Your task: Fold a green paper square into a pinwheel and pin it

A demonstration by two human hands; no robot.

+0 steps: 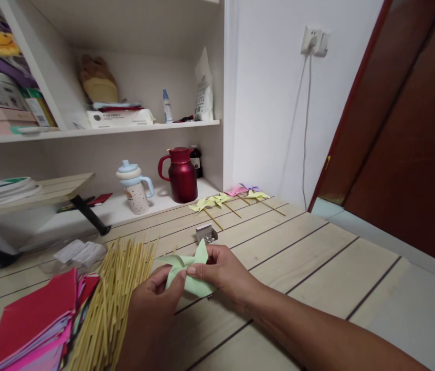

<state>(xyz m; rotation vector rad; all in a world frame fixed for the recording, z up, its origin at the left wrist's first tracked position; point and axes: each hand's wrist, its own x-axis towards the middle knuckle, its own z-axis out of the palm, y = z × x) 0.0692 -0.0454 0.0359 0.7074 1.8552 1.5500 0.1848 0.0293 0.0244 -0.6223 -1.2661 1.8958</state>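
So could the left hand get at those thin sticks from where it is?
Probably yes: the thin sticks lie beside the left hand with nothing visible between, though it would likely need to release the green paper pinwheel first.

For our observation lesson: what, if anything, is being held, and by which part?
The left hand and right hand pinch the pale green paper pinwheel near its centre.

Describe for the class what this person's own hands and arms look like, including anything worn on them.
The left hand and right hand are bare, without gloves. The right forearm has no sleeve in view. No ring, watch or bracelet shows on either side.
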